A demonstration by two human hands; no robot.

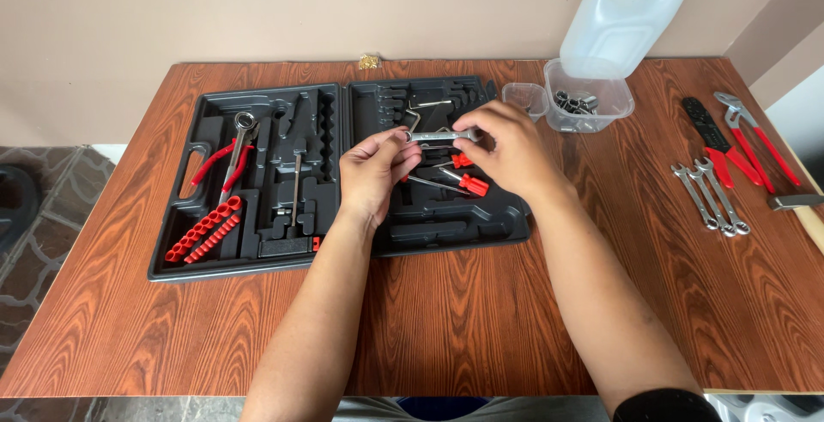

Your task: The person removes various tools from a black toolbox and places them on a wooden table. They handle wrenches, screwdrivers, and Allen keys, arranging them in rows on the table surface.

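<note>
A small silver wrench [439, 136] is held level between both hands above the right half of an open black tool case [257, 250]. My left hand [373, 169] pinches its left end and my right hand [506, 147] grips its right end. Under the hands, in the case's right half, lie red-handled screwdrivers [468, 182] and a bent hex key [415, 117]. The left half holds red-handled pliers [225, 160], a ratchet handle [243, 130] and a row of red sockets [206, 231].
Two clear plastic tubs [592, 109] stand behind the case, one with metal sockets; a white plastic jug [622, 14] rests on it. At the right lie several wrenches [712, 194], red-handled pliers [755, 139] and a black crimping tool [708, 126]. The wooden table [463, 319] ends close on the right.
</note>
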